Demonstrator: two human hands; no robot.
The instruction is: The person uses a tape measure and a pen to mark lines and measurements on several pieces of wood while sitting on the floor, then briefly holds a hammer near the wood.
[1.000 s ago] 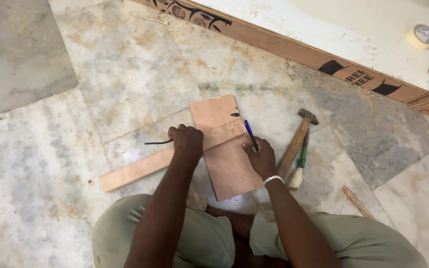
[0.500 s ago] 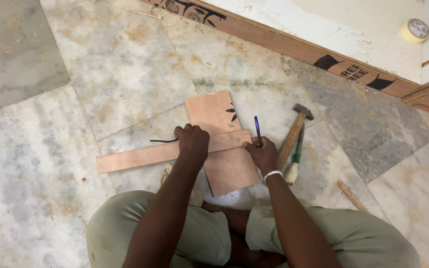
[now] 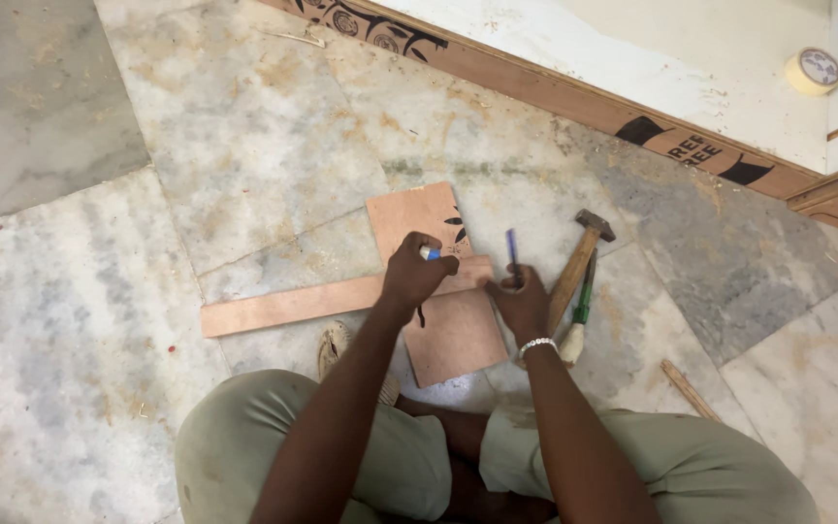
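Compared with the earlier views, the left hand (image 3: 417,274) now shows a small blue-and-white cap (image 3: 429,253) pinched at its fingertips, where before a dark bent tool lay just left of it on the floor; that tool is no longer visible there, and a dark mark shows under the hand on the board. The long wooden strip (image 3: 288,305) lies flat across the marble floor (image 3: 99,320), running from the left to under the left hand, which presses on its right end with a clenched grip around the cap. The strip crosses the square plywood board (image 3: 443,335), which lies flat beneath both hands. The right hand (image 3: 519,303) rests on the board's right edge, its grip closed on a blue pen (image 3: 512,248) held upright, tip down; the pen stands much as before. Just right of that hand lie a wooden-handled hammer (image 3: 579,267) and a green-handled brush (image 3: 579,312), side by side and touching. Farther right a thin wooden stick (image 3: 688,388) lies alone. A roll of tape (image 3: 813,70) sits on the white panel (image 3: 632,68) at upper right.
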